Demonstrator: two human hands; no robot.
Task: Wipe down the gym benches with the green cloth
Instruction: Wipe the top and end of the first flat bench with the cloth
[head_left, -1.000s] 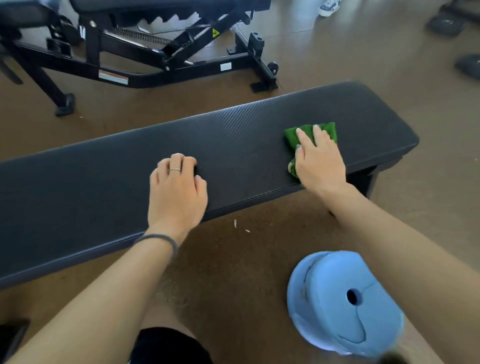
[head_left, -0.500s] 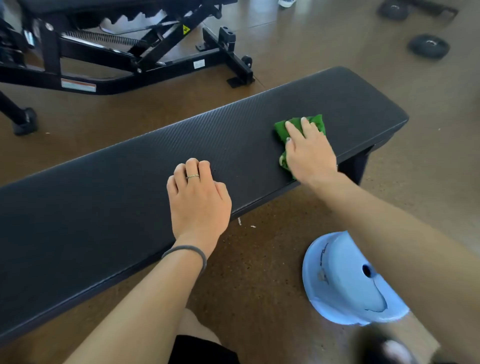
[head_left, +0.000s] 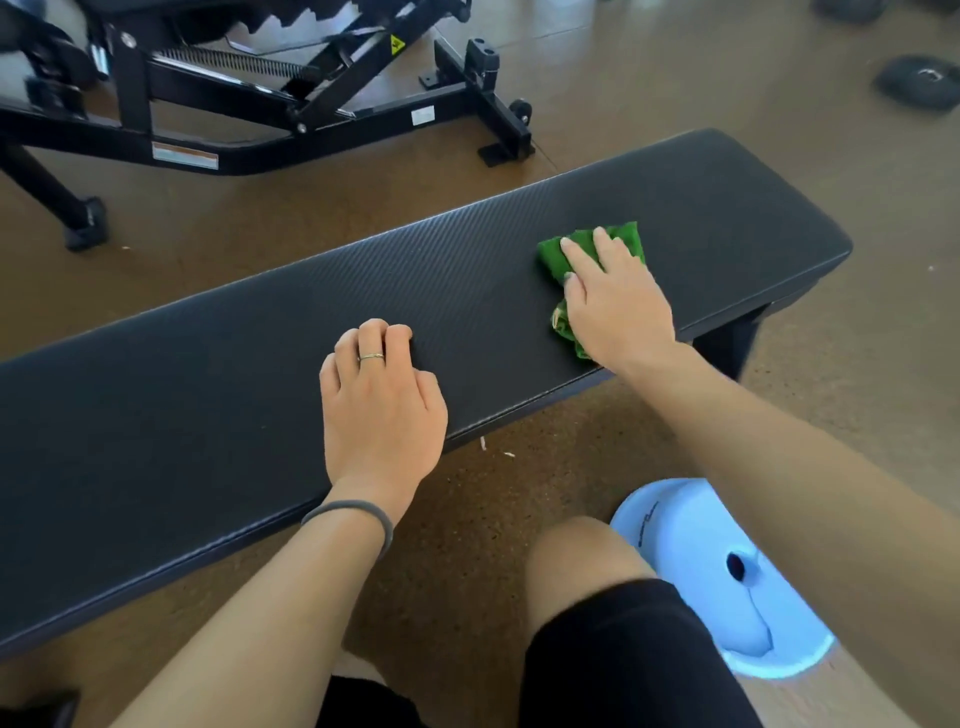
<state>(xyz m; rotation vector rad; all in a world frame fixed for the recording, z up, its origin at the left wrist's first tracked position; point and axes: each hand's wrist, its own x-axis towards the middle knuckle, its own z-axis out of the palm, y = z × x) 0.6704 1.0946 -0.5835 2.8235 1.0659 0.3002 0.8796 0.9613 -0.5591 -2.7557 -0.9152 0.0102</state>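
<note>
A long black padded flat bench (head_left: 234, 374) runs across the view from lower left to upper right. The green cloth (head_left: 556, 260) lies crumpled on its right part. My right hand (head_left: 613, 301) lies flat on the cloth with straight fingers, pressing it onto the pad and covering most of it. My left hand (head_left: 382, 405) rests on the bare pad near the middle, its fingers curled under at the tips, holding nothing. It wears a ring, and a grey band circles the wrist.
A black adjustable bench frame (head_left: 270, 119) stands on the brown floor behind the flat bench. A light blue weight plate (head_left: 691, 566) lies on the floor at lower right beside my knee (head_left: 576, 556). A dark round weight (head_left: 917, 85) sits at far right.
My right hand and the cloth slid a little leftward along the pad. The left hand stays resting on the bench. The view shifted, and my knee has come into view.
</note>
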